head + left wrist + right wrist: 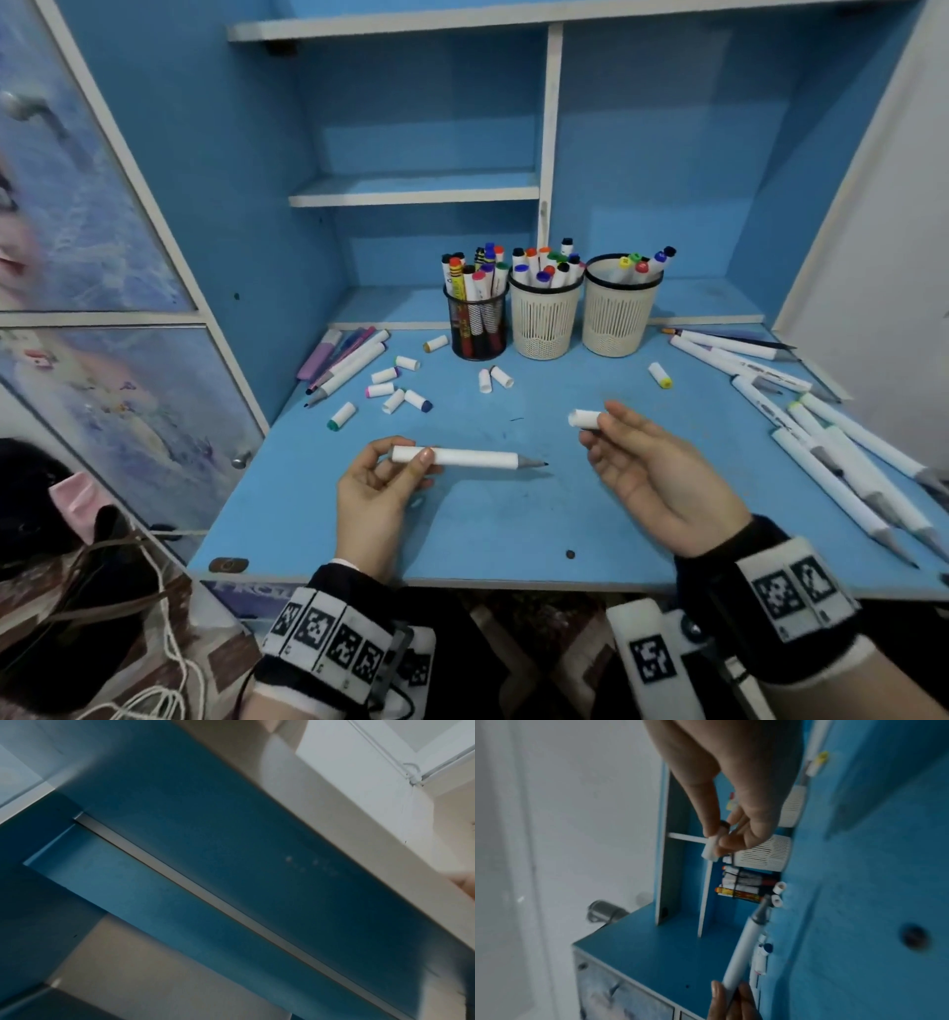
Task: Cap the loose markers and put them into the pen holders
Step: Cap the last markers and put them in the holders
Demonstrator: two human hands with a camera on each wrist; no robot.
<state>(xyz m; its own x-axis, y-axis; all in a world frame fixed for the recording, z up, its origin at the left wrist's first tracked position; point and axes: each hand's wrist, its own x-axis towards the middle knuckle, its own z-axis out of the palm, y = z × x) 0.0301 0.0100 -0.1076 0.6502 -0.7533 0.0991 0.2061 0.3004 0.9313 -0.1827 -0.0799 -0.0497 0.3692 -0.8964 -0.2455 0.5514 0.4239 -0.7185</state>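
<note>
- The marker [464,457] now in work is an uncapped white one, held level above the table [513,529] with its grey tip pointing toward the right hand; the left hand [377,483] grips its rear end between thumb and fingers.
- The cap [584,418] meant for it is pinched in the fingertips of the right hand [652,478], near the tip but apart from it, so this marker is not yet capped. The right wrist view shows the same pinch on the cap [712,846] and the marker [741,949] below it.
- Three pen holders stand in a row at the back of the table: a black mesh holder [479,329], a middle cream holder [544,318] and a right cream holder [619,316]. The first two look well filled with capped markers; the right one holds only a few, so part of the job looks done.
- Much is left. A group of uncapped white markers [842,462] lies along the right edge of the table, and another bunch of pens [346,362] lies at the left.
- Loose caps [395,388] are scattered on the table left of centre, two more [494,379] lie before the black mesh holder, and a yellow-ended one [660,374] lies toward the right.
- The left wrist view shows only blurred blue shelving and adds nothing about the hand.
- As a judgement, the task is perhaps past the halfway mark, with this cap still to be pushed on and the marker dropped into a holder.
</note>
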